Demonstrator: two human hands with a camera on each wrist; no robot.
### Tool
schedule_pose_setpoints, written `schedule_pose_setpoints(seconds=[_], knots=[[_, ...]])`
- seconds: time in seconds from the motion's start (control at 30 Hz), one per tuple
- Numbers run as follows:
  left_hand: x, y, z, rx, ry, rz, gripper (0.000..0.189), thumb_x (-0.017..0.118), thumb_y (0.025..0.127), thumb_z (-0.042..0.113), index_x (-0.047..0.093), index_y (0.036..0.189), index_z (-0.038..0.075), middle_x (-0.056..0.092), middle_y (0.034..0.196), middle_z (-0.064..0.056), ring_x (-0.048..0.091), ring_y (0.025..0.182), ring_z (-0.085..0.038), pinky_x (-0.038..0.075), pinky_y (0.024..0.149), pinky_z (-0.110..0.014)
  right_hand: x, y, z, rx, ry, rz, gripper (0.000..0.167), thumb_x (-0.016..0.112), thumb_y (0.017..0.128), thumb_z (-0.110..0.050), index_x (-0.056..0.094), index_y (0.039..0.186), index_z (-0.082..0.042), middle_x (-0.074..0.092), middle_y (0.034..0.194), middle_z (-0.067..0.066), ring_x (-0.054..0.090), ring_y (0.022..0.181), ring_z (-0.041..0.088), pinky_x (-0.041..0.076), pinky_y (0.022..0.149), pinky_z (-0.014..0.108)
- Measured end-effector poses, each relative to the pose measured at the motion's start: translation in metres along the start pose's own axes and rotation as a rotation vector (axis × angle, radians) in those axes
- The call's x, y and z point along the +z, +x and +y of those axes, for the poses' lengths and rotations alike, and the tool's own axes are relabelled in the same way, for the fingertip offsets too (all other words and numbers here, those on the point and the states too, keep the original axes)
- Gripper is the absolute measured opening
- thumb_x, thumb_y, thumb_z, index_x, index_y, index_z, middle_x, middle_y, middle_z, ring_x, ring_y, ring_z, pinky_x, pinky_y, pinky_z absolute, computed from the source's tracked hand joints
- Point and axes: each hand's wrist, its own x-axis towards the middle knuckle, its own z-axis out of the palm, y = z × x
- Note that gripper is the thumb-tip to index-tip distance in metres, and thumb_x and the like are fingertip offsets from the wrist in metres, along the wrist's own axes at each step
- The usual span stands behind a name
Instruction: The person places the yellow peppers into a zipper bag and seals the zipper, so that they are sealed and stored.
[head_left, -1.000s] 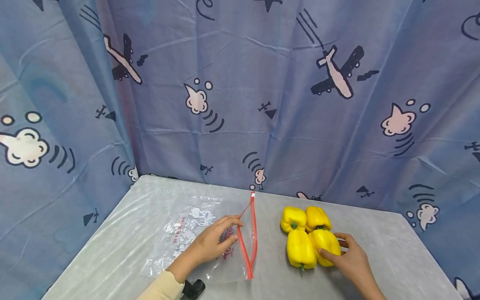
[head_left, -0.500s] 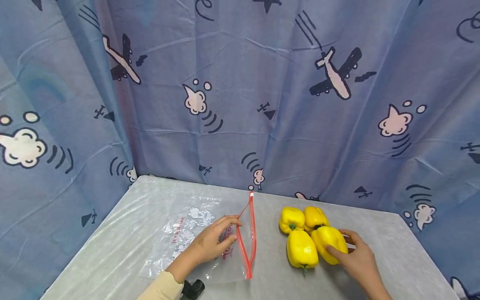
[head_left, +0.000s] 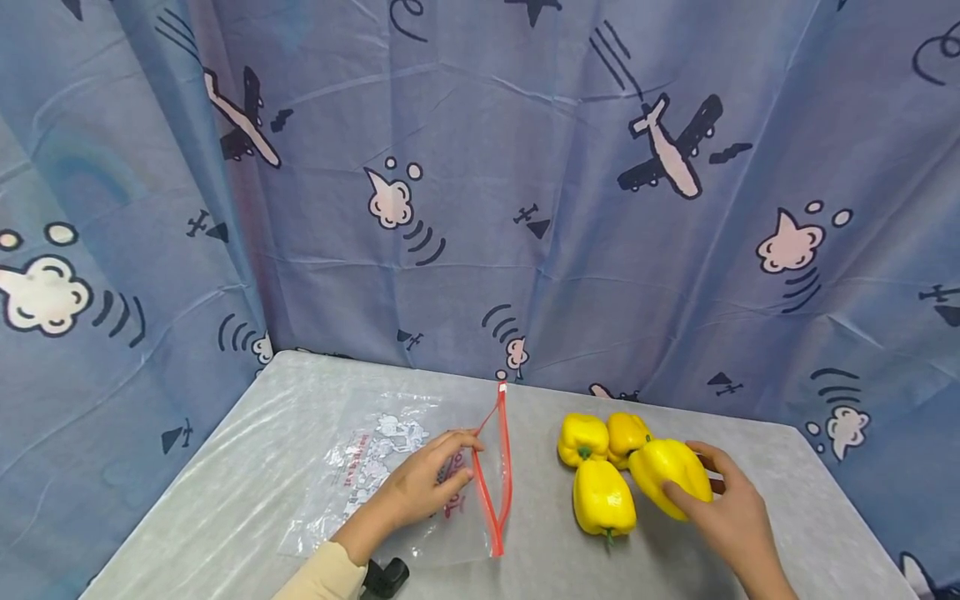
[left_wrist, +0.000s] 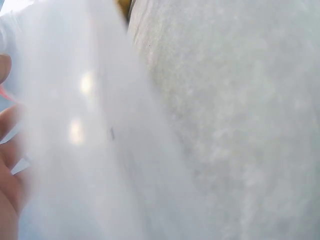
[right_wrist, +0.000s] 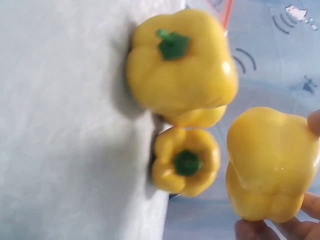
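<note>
My right hand [head_left: 731,508] holds a yellow bell pepper [head_left: 670,479] between thumb and fingers, tilted and raised off the table. The right wrist view shows the same pepper [right_wrist: 272,162] from its lobed bottom, fingertips at its side and below. Three more yellow bell peppers stay on the table: one in front [head_left: 603,497], one at back left [head_left: 582,439], one behind [head_left: 627,435], partly hidden. A clear zip bag [head_left: 450,542] lies flat with its red-edged mouth gaping toward the peppers. My left hand [head_left: 423,479] grips its upper layer near that red edge.
The table [head_left: 540,517] has a pale grey covering. A blue curtain [head_left: 450,208] printed with planes hangs behind and at the left. A small black object [head_left: 387,577] sits by the left wrist, at the near edge of the view.
My right hand has lifted its bell pepper up and to the right, away from the other three, tilting it. The left hand and the bag stay in place.
</note>
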Motion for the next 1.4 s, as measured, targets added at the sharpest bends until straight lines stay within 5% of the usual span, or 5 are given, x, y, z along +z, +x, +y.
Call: schedule_pose_setpoints(seconds=[0.27,0.6,0.97,1.4], knots=[[0.0,0.001,0.0,-0.004,-0.001,0.002,0.032,0.062,0.094,0.02,0.054,0.124,0.026,0.051,0.141,0.007,0.047,0.134,-0.015,0.041,0.11,-0.037,0.0,-0.015,-0.022,-0.147,0.069,-0.049,0.079,0.072,0.084,-0.044,0.037,0.145,-0.008,0.045,0.137,0.026,0.056,0.107,0.04,0.058,0.076,0.041],[-0.003,0.003,0.002,-0.014,-0.003,0.001,0.032,0.062,0.094,0.019,0.054,0.125,0.024,0.051,0.14,0.007,0.047,0.134,-0.015,0.042,0.109,-0.038,0.024,-0.03,-0.06,-0.288,0.207,-0.105,0.064,0.077,0.081,-0.029,0.049,0.136,-0.012,0.057,0.128,0.014,0.058,0.104,0.025,0.053,0.072,0.021],[-0.004,0.005,0.006,-0.059,-0.007,-0.021,0.033,0.062,0.094,0.019,0.053,0.125,0.026,0.051,0.14,0.01,0.048,0.132,-0.013,0.043,0.108,-0.04,0.067,-0.031,-0.087,-0.332,0.288,-0.2,0.057,0.081,0.074,-0.023,0.059,0.127,-0.016,0.062,0.121,0.007,0.059,0.098,0.021,0.05,0.077,0.029],[-0.005,0.006,0.008,-0.061,-0.028,-0.017,0.032,0.06,0.095,0.021,0.053,0.125,0.029,0.051,0.139,0.011,0.048,0.132,-0.012,0.043,0.109,-0.039,0.098,-0.026,-0.089,-0.408,0.272,-0.221,0.056,0.082,0.071,-0.022,0.063,0.123,-0.018,0.062,0.12,0.003,0.059,0.096,0.017,0.051,0.08,0.031]])
